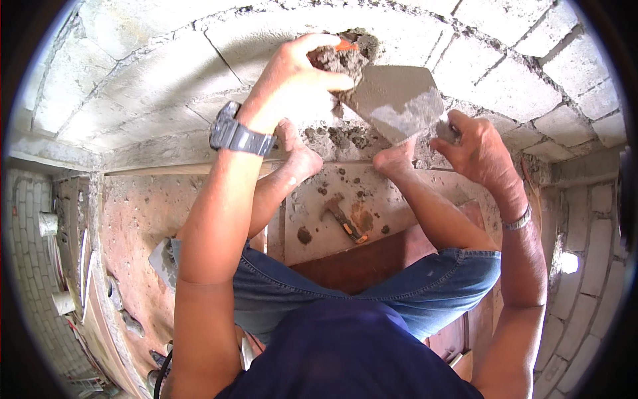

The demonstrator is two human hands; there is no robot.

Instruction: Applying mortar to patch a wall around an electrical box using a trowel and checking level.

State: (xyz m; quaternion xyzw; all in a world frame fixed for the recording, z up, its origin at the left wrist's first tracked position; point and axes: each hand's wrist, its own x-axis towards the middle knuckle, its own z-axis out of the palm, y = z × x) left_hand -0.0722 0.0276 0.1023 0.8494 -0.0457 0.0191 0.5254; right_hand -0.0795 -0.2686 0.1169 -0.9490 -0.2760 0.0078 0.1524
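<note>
1. Two hands apart: left hand [289,73] cupped around a mortar-caked orange piece [345,46], right hand [484,149] clamped on the handle of a trowel [399,96], blade close beside the left thumb.
2. Could shed wet mortar [339,63] between left thumb and fingers, if squeezed or tipped.
3. Could scrape the left thumb, if pushing the blade leftward too hard.
4. Could drop clumps on bare feet [306,163], nearer the body than both hands, through a loosened grip.
5. Cannot tell firmness of contact with the wall [166,73] beyond the left hand; might slip if released early.

The left hand [297,72] cups a mortar clump [337,62] at twelve o'clock, beside the masonry trowel [399,96] that the right hand [477,145] grips at two o'clock.
</note>
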